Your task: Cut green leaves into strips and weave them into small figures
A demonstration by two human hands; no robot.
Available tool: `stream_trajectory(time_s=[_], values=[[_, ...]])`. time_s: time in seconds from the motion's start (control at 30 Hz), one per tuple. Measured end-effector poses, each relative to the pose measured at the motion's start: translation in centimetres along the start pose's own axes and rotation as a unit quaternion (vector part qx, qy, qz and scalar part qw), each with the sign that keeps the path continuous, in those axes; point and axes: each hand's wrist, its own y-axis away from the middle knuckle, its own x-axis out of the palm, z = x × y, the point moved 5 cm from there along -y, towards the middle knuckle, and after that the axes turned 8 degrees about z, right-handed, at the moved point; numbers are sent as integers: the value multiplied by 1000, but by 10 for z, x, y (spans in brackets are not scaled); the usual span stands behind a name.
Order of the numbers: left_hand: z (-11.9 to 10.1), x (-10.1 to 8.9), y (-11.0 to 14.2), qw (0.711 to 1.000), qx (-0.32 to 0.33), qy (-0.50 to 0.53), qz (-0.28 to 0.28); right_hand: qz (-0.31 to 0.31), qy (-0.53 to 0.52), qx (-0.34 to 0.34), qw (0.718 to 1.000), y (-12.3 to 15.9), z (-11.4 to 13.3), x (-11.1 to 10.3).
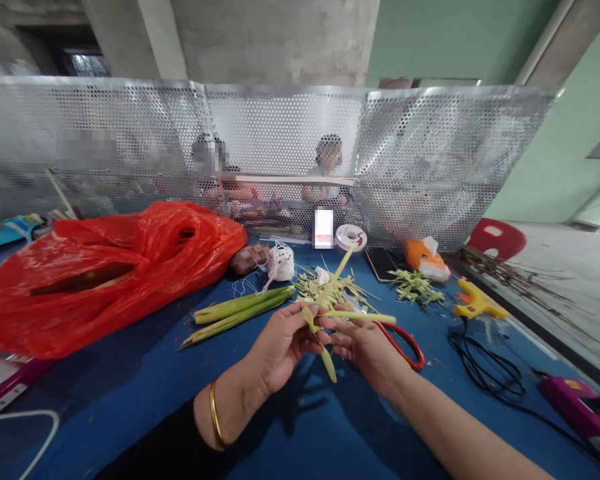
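Note:
Above the blue table, my left hand (285, 337) pinches a folded pale-green leaf strip (311, 322) between thumb and fingers. Facing it, my right hand (363, 343) has its fingers closed on the same strip; the fingertips meet at the fold and partly hide it. Strip ends stick out upward, to the right and downward. Red-handled scissors (414, 345) lie just beyond my right hand, their blades mostly hidden. Behind both hands spreads a pile of pale leaf cuttings (305, 288). Green stalks (245, 307) rest left of it.
Leftward lies a big red plastic bag (145, 257). White string (281, 262), a ribbon roll (351, 237), a phone (380, 264) and an orange tissue pack (425, 259) line the back. A yellow glue gun (477, 301), its black cord and a purple power strip (577, 407) are at right.

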Motion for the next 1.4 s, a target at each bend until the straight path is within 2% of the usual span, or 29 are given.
stream_trajectory(time_s=[0.17, 0.27, 0.33, 0.4, 0.47, 0.53, 0.57, 0.7, 0.77, 1.0, 1.13, 1.23, 1.3, 1.4], values=[[1, -3, -1, 999, 6, -22, -22, 30, -73, 67, 995, 7, -9, 11], [0, -5, -2, 998, 15, -37, -45, 41, -103, 47, 993, 18, -8, 22], [-1, -7, -2, 996, 32, -57, -64, 33, -77, -19, 996, 24, -1, 23], [-2, -6, -2, 993, 40, -88, -66, 19, -1, -120, 993, 28, 12, 22], [-2, -5, -2, 991, 38, -122, -51, -5, 102, -230, 968, 31, 29, 19], [0, -3, -2, 989, 27, -145, -27, -16, 176, -274, 945, 31, 41, 18], [1, -2, -1, 988, 21, -150, -16, -9, 188, -257, 948, 29, 43, 18], [3, 0, -1, 990, 0, -143, 11, 28, 127, -94, 987, 18, 30, 15], [4, 1, -1, 990, -3, -140, 14, 25, 106, -66, 992, 15, 25, 12], [11, 4, -2, 989, -42, -132, 58, 55, 129, -77, 987, 10, 23, 10], [13, 4, -2, 988, -56, -124, 71, 50, 163, -72, 983, 10, 23, 13], [11, -1, -3, 993, -46, -99, 39, 22, 236, -72, 969, 10, 26, 12], [8, -4, -4, 996, -35, -77, 11, 13, 284, -103, 953, 12, 32, 12], [3, -7, -4, 998, -25, -55, -27, 62, 321, -147, 934, 17, 42, 18]])
